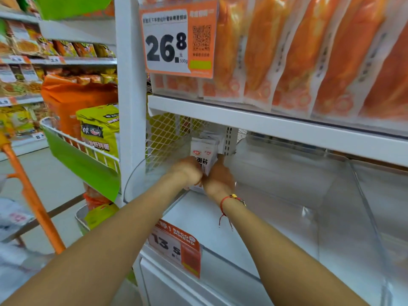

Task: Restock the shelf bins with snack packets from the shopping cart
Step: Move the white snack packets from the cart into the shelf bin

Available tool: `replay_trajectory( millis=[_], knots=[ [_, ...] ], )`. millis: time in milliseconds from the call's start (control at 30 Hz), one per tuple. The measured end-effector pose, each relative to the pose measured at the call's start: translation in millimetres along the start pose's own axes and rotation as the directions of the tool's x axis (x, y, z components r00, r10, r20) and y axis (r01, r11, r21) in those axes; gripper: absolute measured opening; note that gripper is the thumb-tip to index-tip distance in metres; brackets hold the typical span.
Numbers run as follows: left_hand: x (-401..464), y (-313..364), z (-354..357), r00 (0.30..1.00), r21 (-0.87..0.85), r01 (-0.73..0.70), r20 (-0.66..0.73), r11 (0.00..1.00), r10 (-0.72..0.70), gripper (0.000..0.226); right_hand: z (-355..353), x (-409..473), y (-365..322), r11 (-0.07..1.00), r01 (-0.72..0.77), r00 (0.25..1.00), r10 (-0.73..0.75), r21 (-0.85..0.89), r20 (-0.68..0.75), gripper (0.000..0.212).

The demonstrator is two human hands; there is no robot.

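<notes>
Both my arms reach into the clear plastic shelf bin (260, 221) under the white shelf. A small stack of white snack packets (204, 149) with red logo and black characters stands upright at the bin's back left, against the mesh side. My left hand (187, 171) grips the packets from the left and my right hand (218, 178), with a red string bracelet on the wrist, holds them from the right. The packets' lower part is hidden behind my hands.
Orange packets (309, 58) fill the shelf above, with a 26.8 price tag (176, 40). A 13.5 price tag (176, 248) hangs at the bin's front. The orange cart handle (28, 191) and wire baskets with yellow-green bags (99, 131) stand at left. A clear divider (364, 206) splits the bin.
</notes>
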State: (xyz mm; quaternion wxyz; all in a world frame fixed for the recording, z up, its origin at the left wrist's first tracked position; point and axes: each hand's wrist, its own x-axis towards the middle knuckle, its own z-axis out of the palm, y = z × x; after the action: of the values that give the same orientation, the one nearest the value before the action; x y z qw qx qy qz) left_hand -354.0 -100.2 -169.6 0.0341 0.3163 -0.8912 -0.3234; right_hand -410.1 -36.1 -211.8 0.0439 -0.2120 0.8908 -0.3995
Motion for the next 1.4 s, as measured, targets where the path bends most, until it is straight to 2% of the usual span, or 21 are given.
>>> replay_trajectory(
  millis=[100, 167, 267, 367, 467, 533, 600, 667, 800, 933, 1067, 1133, 1267, 1400],
  knots=[
    [-4, 0, 0, 0.995, -0.199, 0.039, 0.099, 0.979, -0.02, 0.011, -1, 0, 2, 0.981, -0.067, 0.998, 0.064, 0.184, 0.02, 0.077],
    [-5, -1, 0, 0.991, -0.243, 0.059, 0.129, 0.968, -0.028, 0.008, -1, 3, 6, 0.954, -0.08, 0.996, 0.084, 0.29, 0.0, 0.068],
    [-6, 0, -2, 0.986, -0.283, 0.081, 0.163, 0.956, -0.036, 0.007, 0, 5, 10, 0.938, -0.039, 0.999, 0.034, 0.344, 0.022, 0.058],
    [-9, -2, -3, 0.983, -0.294, 0.085, 0.181, 0.952, -0.032, 0.011, -3, 6, 17, 0.904, -0.009, 0.997, -0.026, 0.428, 0.077, 0.057],
    [-8, -1, -3, 0.988, -0.248, 0.067, 0.151, 0.966, -0.029, 0.019, -6, 9, 24, 0.857, -0.056, 0.993, -0.008, 0.512, 0.122, 0.059],
    [-7, 1, -2, 0.996, -0.176, 0.012, 0.088, 0.984, 0.003, 0.021, -5, 12, 24, 0.838, -0.079, 0.996, 0.044, 0.539, 0.079, 0.054],
    [-5, 2, -2, 0.999, -0.127, -0.008, 0.043, 0.992, 0.013, 0.02, -5, 11, 21, 0.824, -0.085, 0.995, 0.103, 0.561, -0.001, 0.039],
    [-3, 2, -2, 0.999, -0.106, -0.008, 0.034, 0.994, 0.012, 0.019, -1, 11, 16, 0.835, -0.08, 0.996, 0.088, 0.545, 0.012, 0.032],
    [3, 2, -1, 0.998, -0.076, 0.028, 0.057, 0.997, -0.024, 0.033, 2, 7, 10, 0.846, -0.085, 0.993, 0.031, 0.527, 0.11, 0.04],
    [1, -2, -7, 0.985, -0.012, 0.03, 0.168, 0.999, -0.028, 0.041, -3, 10, 11, 0.832, -0.152, 0.983, 0.072, 0.533, 0.169, 0.043],
    [-7, -7, -17, 0.972, -0.006, 0.046, 0.229, 0.999, -0.044, 0.055, -18, 0, 4, 0.893, -0.173, 0.97, 0.082, 0.415, 0.228, 0.061],
    [-14, -7, -22, 0.972, -0.029, 0.046, 0.232, 0.999, -0.038, 0.056, -26, -7, 1, 0.926, -0.16, 0.974, 0.092, 0.34, 0.209, 0.064],
    [-37, -3, -36, 0.976, -0.069, 0.034, 0.219, 0.997, -0.019, 0.051, -48, -25, -2, 0.963, -0.124, 0.983, 0.086, 0.241, 0.16, 0.051],
    [-77, 5, -52, 0.985, -0.01, -0.061, 0.162, 0.998, 0.062, 0.038, -77, -53, -10, 0.974, -0.003, 0.989, -0.031, 0.227, 0.142, 0.019]
  ],
)
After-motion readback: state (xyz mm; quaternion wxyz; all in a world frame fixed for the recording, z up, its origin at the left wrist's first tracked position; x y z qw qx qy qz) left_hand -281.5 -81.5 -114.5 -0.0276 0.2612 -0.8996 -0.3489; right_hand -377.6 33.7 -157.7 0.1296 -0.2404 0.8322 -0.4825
